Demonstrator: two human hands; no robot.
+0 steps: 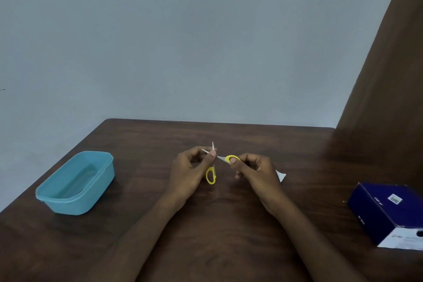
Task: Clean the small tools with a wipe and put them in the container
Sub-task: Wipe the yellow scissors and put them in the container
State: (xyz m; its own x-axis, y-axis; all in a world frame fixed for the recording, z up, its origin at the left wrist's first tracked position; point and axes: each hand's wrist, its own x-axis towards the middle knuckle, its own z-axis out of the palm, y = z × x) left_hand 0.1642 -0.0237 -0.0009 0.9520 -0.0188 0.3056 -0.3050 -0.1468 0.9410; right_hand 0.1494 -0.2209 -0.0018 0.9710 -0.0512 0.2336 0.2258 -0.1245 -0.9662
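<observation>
Small scissors (210,175) with yellow handles and silver blades are held above the middle of the dark wooden table (229,224), blades spread apart. My left hand (192,169) pinches them at the blades near the pivot, one yellow loop hanging below it. My right hand (254,171) grips the other yellow loop. A white wipe (281,176) peeks out from behind my right hand; whether the hand holds it I cannot tell. The light blue plastic container (75,183) stands open on the left side of the table, with nothing visible inside.
A dark blue cardboard box (389,213) lies at the right edge of the table. A brown curtain or panel (389,98) rises at the far right. A pale wall stands behind the table's far edge.
</observation>
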